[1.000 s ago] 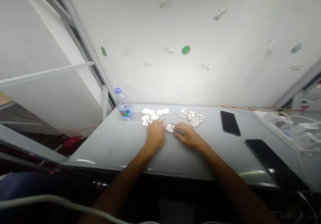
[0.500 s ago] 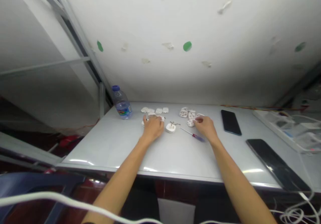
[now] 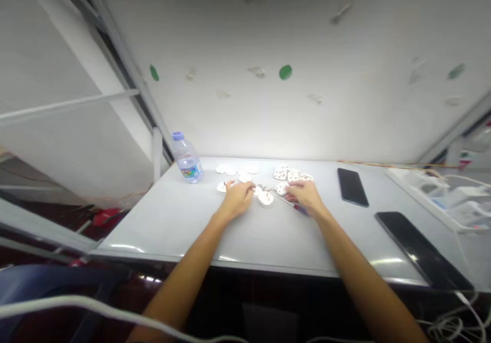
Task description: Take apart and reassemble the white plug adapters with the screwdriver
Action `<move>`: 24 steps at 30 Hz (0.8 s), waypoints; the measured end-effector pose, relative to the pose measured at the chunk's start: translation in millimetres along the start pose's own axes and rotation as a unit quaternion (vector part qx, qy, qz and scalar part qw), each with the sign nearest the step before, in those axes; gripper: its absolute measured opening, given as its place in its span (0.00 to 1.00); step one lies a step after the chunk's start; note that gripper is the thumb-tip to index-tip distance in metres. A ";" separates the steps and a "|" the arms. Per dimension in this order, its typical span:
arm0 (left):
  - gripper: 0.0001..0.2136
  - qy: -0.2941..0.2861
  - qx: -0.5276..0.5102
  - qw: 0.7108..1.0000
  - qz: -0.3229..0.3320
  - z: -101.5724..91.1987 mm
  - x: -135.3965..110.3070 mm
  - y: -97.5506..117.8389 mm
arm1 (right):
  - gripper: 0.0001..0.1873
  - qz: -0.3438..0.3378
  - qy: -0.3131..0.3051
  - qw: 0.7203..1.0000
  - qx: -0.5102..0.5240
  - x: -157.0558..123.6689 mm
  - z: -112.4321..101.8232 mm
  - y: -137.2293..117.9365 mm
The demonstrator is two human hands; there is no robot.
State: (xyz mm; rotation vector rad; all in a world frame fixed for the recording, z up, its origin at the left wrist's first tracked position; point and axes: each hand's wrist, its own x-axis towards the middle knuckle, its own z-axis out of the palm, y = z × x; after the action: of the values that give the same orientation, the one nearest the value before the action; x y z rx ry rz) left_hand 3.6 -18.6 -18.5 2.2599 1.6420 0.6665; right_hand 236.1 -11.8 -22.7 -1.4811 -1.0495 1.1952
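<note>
My left hand (image 3: 238,200) lies palm-down with its fingertips on a white plug piece (image 3: 222,187) in a loose group of white plug parts (image 3: 230,169). A white plug (image 3: 265,198), tilted on the table, sits between my hands with small metal parts (image 3: 261,187) just above it. My right hand (image 3: 306,197) reaches over a purple-handled screwdriver (image 3: 301,209), covering part of it. Its fingertips touch a white plug base (image 3: 282,189), next to a cluster of plug bases (image 3: 293,175).
A water bottle (image 3: 186,159) stands left of the plug parts. Two black phones (image 3: 352,187) (image 3: 420,251) lie on the right of the white table (image 3: 161,225), beyond them a tray of white items (image 3: 429,199). A wall rises behind the table.
My right hand has moved left, over the screwdriver and onto a plug base. The white plug between my hands has shifted slightly right and turned. The head view has steadied.
</note>
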 end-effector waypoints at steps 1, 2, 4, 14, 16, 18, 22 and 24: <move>0.18 -0.009 -0.014 1.000 0.005 -1.3 0.6 -2.5 | 0.10 0.006 0.001 1.000 0.021 -0.3 0.4 -0.5; 0.19 -0.017 -0.027 0.999 0.008 -3.0 1.1 -4.7 | 0.09 0.010 0.001 0.999 0.035 -0.6 0.6 -0.9; 0.18 -0.028 -0.041 0.999 0.011 -7.3 1.1 -7.0 | 0.07 0.012 -0.003 0.999 0.044 -1.4 0.9 -1.5; 0.19 -0.062 0.027 0.997 0.041 -15.1 -5.0 1.3 | 0.05 0.015 -0.020 0.998 0.062 -4.6 5.9 -2.8; 0.15 -0.067 0.045 0.995 0.051 -12.4 -2.9 -0.4 | 0.04 0.015 -0.023 0.997 0.068 -4.8 6.4 -2.3; 0.13 -0.068 0.047 0.995 0.057 -8.7 -0.1 -2.3 | 0.05 0.017 -0.028 0.997 0.071 -4.7 6.6 -1.7; 0.10 -0.020 0.030 0.998 0.049 -2.6 6.2 -1.7 | 0.06 0.024 -0.031 0.995 0.089 -3.3 7.4 -0.3; 0.14 0.014 0.007 0.999 0.044 -2.5 10.0 3.3 | 0.06 0.025 -0.033 0.994 0.098 -2.5 8.0 0.5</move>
State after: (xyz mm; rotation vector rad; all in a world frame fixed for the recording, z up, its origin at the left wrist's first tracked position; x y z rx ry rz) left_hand 7.6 -10.4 -12.8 2.3559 1.5715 0.7125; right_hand 227.8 -13.2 -23.5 -1.3297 -0.9149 1.3496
